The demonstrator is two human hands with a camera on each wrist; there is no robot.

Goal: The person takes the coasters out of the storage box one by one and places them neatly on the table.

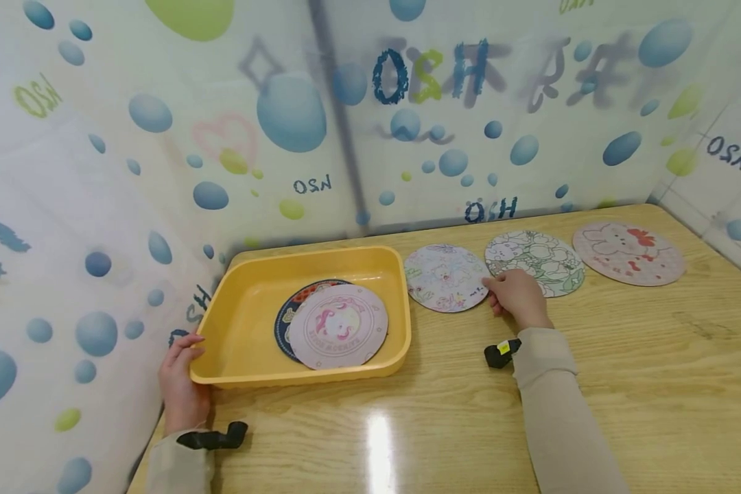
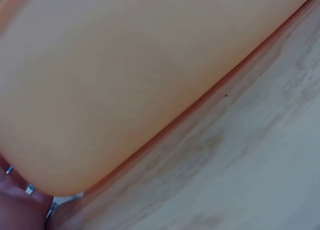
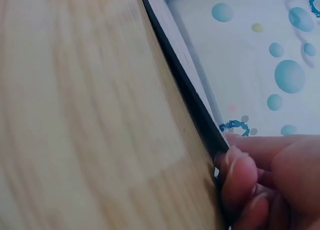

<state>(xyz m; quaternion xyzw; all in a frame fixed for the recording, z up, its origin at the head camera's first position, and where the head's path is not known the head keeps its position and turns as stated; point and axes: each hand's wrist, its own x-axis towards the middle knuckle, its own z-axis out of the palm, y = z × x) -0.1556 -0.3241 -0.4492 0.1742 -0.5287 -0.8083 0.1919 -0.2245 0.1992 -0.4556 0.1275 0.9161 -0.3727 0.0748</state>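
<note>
Yellow plastic is sitting at our left hand in the head view: that hand is gripping the near left corner of a tray, fingers bending over the rim. To that hand's right, inside the tray, a pink round mat is lying partly over a dark blue round mat. Our right hand is pinching the right edge of a pastel-drawn round mat, which is lying just left of that hand, beside the tray. Behind the right hand, partly covered by it, a floral round mat is lying; farther right, a rabbit mat is resting on the wooden table.

In the left wrist view, the tray's wall is rising beside our left hand, which is only partly showing.

In the right wrist view, our thumb and fingers are pinching the pastel-drawn round mat's dark edge.
</note>
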